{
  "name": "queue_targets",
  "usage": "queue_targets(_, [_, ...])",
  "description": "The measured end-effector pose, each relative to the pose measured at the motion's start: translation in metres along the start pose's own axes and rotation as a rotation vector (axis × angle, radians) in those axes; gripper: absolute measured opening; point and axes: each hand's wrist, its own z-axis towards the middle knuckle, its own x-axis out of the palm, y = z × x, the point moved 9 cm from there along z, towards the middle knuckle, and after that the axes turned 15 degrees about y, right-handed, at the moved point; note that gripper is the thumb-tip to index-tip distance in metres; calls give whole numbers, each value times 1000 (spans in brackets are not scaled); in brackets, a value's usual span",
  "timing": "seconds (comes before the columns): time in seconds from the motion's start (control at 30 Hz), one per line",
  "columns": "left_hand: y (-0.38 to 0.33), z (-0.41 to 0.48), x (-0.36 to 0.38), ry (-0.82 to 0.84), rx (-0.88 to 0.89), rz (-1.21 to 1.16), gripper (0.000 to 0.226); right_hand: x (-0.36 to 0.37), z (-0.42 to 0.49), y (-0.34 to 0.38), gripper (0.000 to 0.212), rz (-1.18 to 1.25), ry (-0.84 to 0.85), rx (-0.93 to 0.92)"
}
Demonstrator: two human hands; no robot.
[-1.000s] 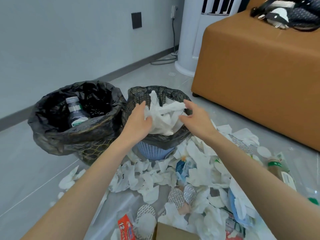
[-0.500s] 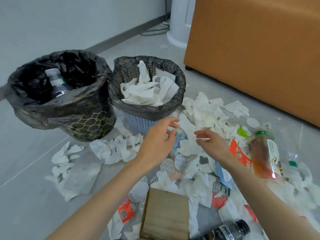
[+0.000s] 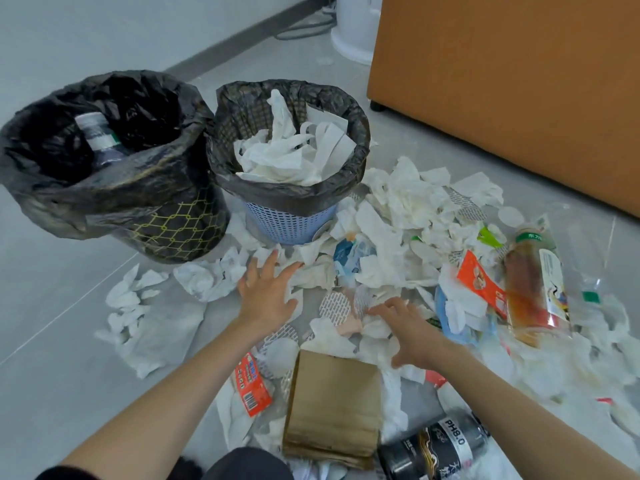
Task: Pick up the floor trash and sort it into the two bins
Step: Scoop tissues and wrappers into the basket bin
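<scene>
Your left hand (image 3: 266,296) is spreading its fingers wide just above the crumpled tissues (image 3: 408,202) on the floor (image 3: 62,358), holding nothing. Your right hand (image 3: 405,330) is also opened, its fingertips touching the tissues. Around the hands one brown paper bag (image 3: 332,410), two red wrappers (image 3: 252,382) and two bottles are lying (a tea bottle (image 3: 530,289), a dark bottle (image 3: 446,445)). Behind them two bins are standing: the black bin (image 3: 173,230) is holding one capped bottle (image 3: 100,136), the blue bin (image 3: 291,220) only tissues.

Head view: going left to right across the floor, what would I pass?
Black bin with gold lattice pattern, blue mesh plastic bin full of white tissues, orange-red snack wrapper, clear plastic bottle of amber drink.
</scene>
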Motion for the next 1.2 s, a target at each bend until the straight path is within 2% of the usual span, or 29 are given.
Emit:
queue_targets(0.13, [2,13,15,155,35,89,77,-5,0,2,48,-28,-39,-27])
queue_targets(0.2, [2,16,26,209,53,89,81,-12,-2,2,36,6,-116,-28])
queue_targets(0.27, [2,13,36,214,69,61,77,-23,-6,1,28,100,-208,-34])
queue_targets(0.33, [6,9,38,138,87,-1,62,-37,-11,2,22,198,-284,-55])
queue_targets(0.47, [20,-1,35,1,106,-160,38,-70,-21,13,20,350,-380,-90])
queue_targets(0.57, [24,-6,25,-73,131,-272,24,-91,-27,18,10,479,-397,-117])
queue_targets(0.67, [18,-8,3,-152,154,-347,22,-107,-34,21,12,638,-425,-166])
queue_targets(0.87, [-13,-27,-58,-306,274,-438,24,-114,-40,14,27,1190,-390,-224])
queue_targets(0.97, [-26,-38,-89,-281,361,-505,25,-120,-42,17,38,1385,-341,-253])
queue_targets(1.07, [-43,-60,-121,-185,496,-512,24,-139,-52,28,41,1428,-322,-298])
queue_targets(1.2, [-49,-91,-170,-214,601,-660,19,-179,-76,50,19,1455,-361,-420])
